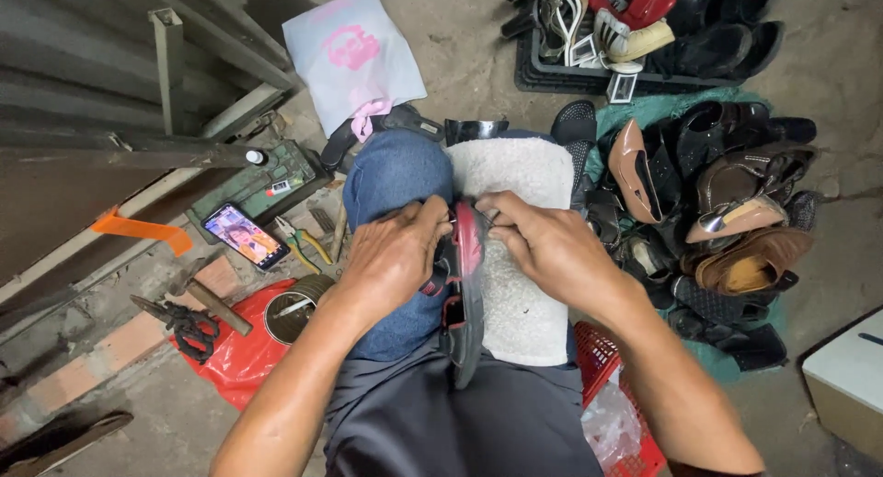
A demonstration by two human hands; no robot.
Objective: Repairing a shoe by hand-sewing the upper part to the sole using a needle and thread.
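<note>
Your left hand [394, 256] and right hand [544, 245] clamp the shoe [463, 293] edge-up between your knees, towel [515, 256] at 3 o'clock padding it.

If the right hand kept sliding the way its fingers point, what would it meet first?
The right hand points left across the lap, so its fingertips would likely press into the red-and-black shoe they already touch, then the left hand.
</note>
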